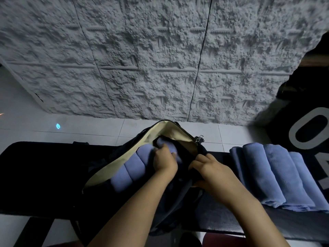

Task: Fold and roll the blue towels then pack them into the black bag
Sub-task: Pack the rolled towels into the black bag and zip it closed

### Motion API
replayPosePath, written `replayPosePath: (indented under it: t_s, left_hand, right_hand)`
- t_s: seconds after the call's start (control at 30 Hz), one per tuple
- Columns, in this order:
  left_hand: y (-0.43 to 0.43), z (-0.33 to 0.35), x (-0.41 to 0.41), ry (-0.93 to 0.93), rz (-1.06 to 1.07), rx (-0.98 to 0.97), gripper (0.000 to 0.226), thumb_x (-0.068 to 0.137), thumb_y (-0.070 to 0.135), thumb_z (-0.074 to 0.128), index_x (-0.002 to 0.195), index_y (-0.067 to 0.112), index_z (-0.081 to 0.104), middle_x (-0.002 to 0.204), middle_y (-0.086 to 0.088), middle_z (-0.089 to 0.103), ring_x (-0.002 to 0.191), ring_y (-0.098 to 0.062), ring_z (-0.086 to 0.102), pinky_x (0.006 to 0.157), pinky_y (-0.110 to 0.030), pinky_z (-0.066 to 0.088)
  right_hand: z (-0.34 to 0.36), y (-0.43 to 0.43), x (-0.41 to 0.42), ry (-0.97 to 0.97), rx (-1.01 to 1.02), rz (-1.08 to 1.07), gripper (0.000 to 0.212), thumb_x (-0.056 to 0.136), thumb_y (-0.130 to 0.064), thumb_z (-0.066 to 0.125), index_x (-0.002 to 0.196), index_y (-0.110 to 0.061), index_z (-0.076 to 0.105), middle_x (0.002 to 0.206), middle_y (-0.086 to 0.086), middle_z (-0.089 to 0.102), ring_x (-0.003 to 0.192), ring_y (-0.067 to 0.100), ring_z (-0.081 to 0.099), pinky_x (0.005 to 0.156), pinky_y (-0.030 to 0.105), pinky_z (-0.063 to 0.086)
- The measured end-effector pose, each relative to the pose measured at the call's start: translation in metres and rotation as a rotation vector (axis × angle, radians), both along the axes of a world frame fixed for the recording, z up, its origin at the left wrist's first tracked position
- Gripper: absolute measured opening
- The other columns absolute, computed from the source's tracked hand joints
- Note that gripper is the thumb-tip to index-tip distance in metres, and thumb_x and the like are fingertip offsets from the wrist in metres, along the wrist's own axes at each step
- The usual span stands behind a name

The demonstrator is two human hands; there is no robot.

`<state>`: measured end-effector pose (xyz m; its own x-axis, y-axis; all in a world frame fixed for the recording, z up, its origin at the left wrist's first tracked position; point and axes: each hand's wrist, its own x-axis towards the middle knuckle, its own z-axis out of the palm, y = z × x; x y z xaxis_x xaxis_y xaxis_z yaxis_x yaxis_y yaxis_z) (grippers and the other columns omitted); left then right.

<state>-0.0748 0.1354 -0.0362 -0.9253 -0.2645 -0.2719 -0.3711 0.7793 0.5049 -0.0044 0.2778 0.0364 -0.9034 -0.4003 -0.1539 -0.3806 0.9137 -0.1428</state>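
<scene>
Black fabric covers the table (44, 175), and near the middle of its front edge the black bag (175, 133) lies on it with its mouth pulled wide, showing a cream lining (106, 173). Two rolled blue towels (131, 170) are already packed side by side against the left wall of the bag. A third blue towel (167, 146) sits deeper in, toward the far end of the opening. The left hand (164, 162) is inside the mouth with its fingers curled round this towel, gripping it. The right hand (211, 169) is just beside it on the bag's right rim; its fingers are bent over the dark cloth there and hold the edge. The two hands are close together, nearly touching. A small metal clip (199, 139) sticks out from the far right end of the zip.

Toward the right edge of the table, well apart from the bag, a row of rolled blue towels (277, 173) lies side by side, touching one another, their ends pointing at the front edge. In this dim light I count four or five. Behind them, at the far right corner, a black cloth with large grey lettering (302, 132) hangs or leans; I cannot tell which.

Past the table's back edge lie pale floor tiles (71, 132) with one small blue spot of light (58, 126), and beyond them rises a rough grey textured wall (142, 59).
</scene>
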Motion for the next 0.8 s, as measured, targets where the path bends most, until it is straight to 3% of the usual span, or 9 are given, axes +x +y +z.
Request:
replayPosePath:
  t_s: [0.1,0.17,0.27,0.33,0.43,0.53,0.67,0.8]
  left_hand:
    - [0.002,0.021,0.005,-0.111,-0.311,-0.238,0.03,0.094,0.024,0.051,0.119,0.008,0.055,0.128,-0.017,0.05,0.111,-0.034,0.056,0.086,-0.039,0.047]
    - [-0.013,0.048,0.011,-0.036,-0.429,-0.266,0.025,0.093,0.029,0.053,0.112,0.017,0.062,0.12,-0.009,0.06,0.109,-0.028,0.059,0.084,-0.037,0.049]
    - [-0.055,0.092,0.037,0.499,-0.528,-0.197,0.007,0.084,0.032,0.063,0.089,0.027,0.065,0.105,0.006,0.059,0.099,-0.018,0.055,0.073,-0.033,0.049]
    - [-0.088,0.106,0.052,0.746,-0.56,-0.3,0.006,0.077,0.03,0.068,0.081,0.03,0.065,0.121,0.006,0.053,0.106,-0.021,0.045,0.078,-0.036,0.045]
    - [-0.125,0.096,0.053,0.671,-0.568,-0.414,0.032,0.071,0.012,0.071,0.095,0.033,0.068,0.137,0.003,0.047,0.11,-0.029,0.044,0.083,-0.044,0.045]
    - [-0.133,0.083,0.043,0.607,-0.613,-0.343,0.074,0.064,-0.015,0.054,0.125,0.027,0.05,0.13,0.007,0.049,0.099,-0.029,0.055,0.08,-0.041,0.052]
    - [-0.134,0.085,0.031,0.605,-0.558,-0.19,0.082,0.064,-0.023,0.038,0.136,0.014,0.048,0.139,0.0,0.046,0.109,-0.027,0.051,0.092,-0.039,0.048]
    - [-0.141,0.083,0.024,0.626,-0.543,-0.118,0.083,0.067,-0.023,0.034,0.139,0.018,0.044,0.143,0.005,0.041,0.117,-0.02,0.047,0.098,-0.027,0.041]
  right_hand:
    - [0.001,0.001,0.003,0.007,-0.011,-0.009,0.043,0.08,-0.043,0.067,0.117,-0.031,0.051,0.113,-0.01,0.045,0.106,0.015,0.04,0.075,0.028,0.042]
    - [0.001,0.004,0.004,-0.014,0.003,-0.004,0.048,0.078,-0.049,0.066,0.12,-0.031,0.051,0.116,-0.01,0.047,0.108,0.016,0.041,0.081,0.029,0.041]
    - [0.003,0.005,0.007,-0.029,-0.009,-0.005,0.058,0.071,-0.066,0.059,0.117,-0.031,0.058,0.118,-0.011,0.05,0.107,0.021,0.043,0.086,0.034,0.044]
    - [0.007,-0.005,0.007,0.053,-0.107,-0.015,0.048,0.077,-0.061,0.058,0.111,-0.026,0.063,0.116,-0.008,0.054,0.103,0.024,0.047,0.084,0.038,0.048]
    - [0.009,-0.042,-0.003,0.006,-0.274,-0.082,0.029,0.095,-0.026,0.047,0.121,-0.016,0.056,0.12,0.004,0.054,0.108,0.029,0.048,0.088,0.04,0.046]
    - [-0.014,-0.086,-0.031,-0.174,-0.158,-0.283,0.036,0.097,-0.013,0.039,0.131,-0.004,0.042,0.131,0.016,0.047,0.12,0.034,0.048,0.092,0.038,0.043]
    - [-0.056,-0.101,-0.061,-0.311,-0.089,-0.501,0.054,0.097,-0.012,0.038,0.146,-0.004,0.016,0.143,0.022,0.032,0.132,0.037,0.035,0.105,0.039,0.034]
    - [-0.071,-0.105,-0.066,-0.174,-0.187,-0.418,0.061,0.086,0.002,0.043,0.142,-0.016,0.027,0.135,0.014,0.037,0.119,0.038,0.038,0.098,0.041,0.035]
